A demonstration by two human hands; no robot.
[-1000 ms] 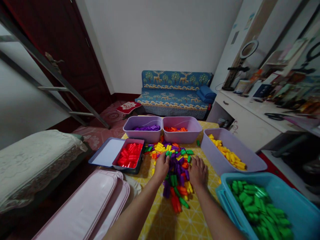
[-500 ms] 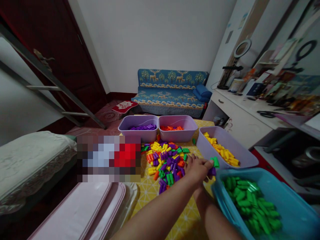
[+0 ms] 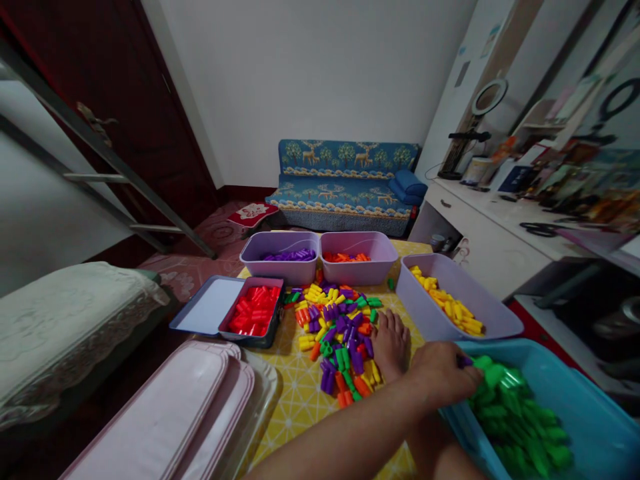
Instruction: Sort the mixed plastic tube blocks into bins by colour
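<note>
The left arm crossed over the right one above the surface point(image 3: 295, 413), which had a yellow patterned cover. The left grip point(image 3: 443, 375) was at the near rim of the blue tub point(image 3: 595, 407), its fingers pinched around a purple piece point(image 3: 465, 361). Just past the fingertips, inside the tub, lay a heap of green pieces point(image 3: 525, 423). The right grip point(image 3: 391, 339) rested palm down on the cover, released, its fingers spread loosely along the right edge of the mixed pile point(image 3: 345, 323). That pile, of purple, yellow, green, orange and red pieces, lay in the middle of the surface.

Beyond it, two lilac boxes stood side by side: the left box point(image 3: 277, 271) held purple pieces, the right box point(image 3: 357, 272) orange ones. A third lilac box point(image 3: 420, 310), behind the blue tub, held yellow pieces. Left of the pile, an open case point(image 3: 273, 327) held red pieces, and pink lids point(image 3: 155, 407) lay stacked nearer the person.
</note>
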